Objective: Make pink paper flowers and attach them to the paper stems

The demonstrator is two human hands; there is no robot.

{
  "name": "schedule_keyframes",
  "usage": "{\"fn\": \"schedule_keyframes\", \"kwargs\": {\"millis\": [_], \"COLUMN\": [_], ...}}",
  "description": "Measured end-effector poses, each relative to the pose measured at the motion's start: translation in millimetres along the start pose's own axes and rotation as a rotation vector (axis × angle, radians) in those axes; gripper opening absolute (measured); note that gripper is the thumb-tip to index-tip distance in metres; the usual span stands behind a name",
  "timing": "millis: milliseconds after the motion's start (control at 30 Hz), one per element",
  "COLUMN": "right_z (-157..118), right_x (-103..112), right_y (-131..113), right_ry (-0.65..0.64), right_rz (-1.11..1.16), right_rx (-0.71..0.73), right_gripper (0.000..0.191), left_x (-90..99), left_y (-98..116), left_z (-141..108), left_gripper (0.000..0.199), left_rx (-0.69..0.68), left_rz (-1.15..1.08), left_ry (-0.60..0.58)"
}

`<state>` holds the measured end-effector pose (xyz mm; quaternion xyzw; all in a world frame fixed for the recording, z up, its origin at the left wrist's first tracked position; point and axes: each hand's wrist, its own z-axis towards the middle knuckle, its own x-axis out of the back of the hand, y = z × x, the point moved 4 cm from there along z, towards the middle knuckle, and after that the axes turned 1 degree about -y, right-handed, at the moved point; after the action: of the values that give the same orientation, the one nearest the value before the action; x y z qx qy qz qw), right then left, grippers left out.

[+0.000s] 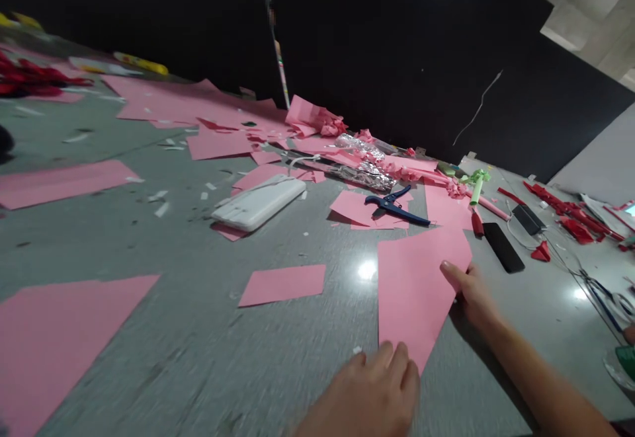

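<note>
A large pink paper sheet (pixel 417 285) lies slanted on the grey table between both hands. My right hand (pixel 471 291) grips its right edge, thumb on top and the other fingers hidden beneath. At the sheet's lower edge is my left hand (pixel 377 384), its fingers bent together over the paper's near corner. Beyond the sheet, blue-handled cutters (pixel 397 207) rest on smaller pink pieces. A small pink rectangle (pixel 282 284) lies to the left of the sheet.
A white power bank (pixel 260 202) with a cable lies mid-table. Pink scraps (pixel 218 145) and foil (pixel 367 172) run along the black wall. On the right are a black phone (pixel 503 247), a black box (pixel 528 219), scissors (pixel 608 298) and red pieces (pixel 575 209).
</note>
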<state>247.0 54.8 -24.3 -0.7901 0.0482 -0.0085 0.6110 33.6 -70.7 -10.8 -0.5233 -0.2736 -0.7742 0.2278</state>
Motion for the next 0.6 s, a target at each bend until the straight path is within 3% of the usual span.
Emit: {"fn": "schedule_keyframes", "kwargs": {"millis": [133,200,267,333,433,533,600], "right_z": [-2.0,-2.3,-1.6,-0.7,-1.3,-4.0,-4.8], "right_x": [-5.2,-7.4,-7.8,-6.7,-6.8,-11.3,-13.9], "right_y": [-7.3,-10.7,-12.4,-11.7,-8.6,-7.6,-7.7], "right_ry": [0.020,0.027,0.026,0.027,0.010,-0.038,-0.072], "right_rz": [0.140,0.210,0.276,0.322,0.354,0.370,0.378], "right_rx": [0.025,0.056,0.074,0.069,0.043,0.039,0.037], "right_gripper": [0.055,0.058,0.057,0.055,0.055,0.055,0.054], "left_x": [55.4,64.9,57.5,38.0,7.4,-7.2,-9.4], "left_y": [-66.9,-106.2,-137.2,-152.6,-150.2,-140.6,-141.0], "left_z": [29.6,48.0,59.9,66.1,68.7,64.5,60.9], "left_gripper": [0.027,0.031,0.033,0.048,0.071,0.060,0.048], "left_rx": [0.212,0.413,0.630,0.749,0.761,0.728,0.731], "left_rz": [-0.305,-0.481,-0.731,-1.038,-1.415,-1.529,-1.489], "left_ry": [0.137,0.251,0.395,0.460,0.295,0.080,0.062]}}
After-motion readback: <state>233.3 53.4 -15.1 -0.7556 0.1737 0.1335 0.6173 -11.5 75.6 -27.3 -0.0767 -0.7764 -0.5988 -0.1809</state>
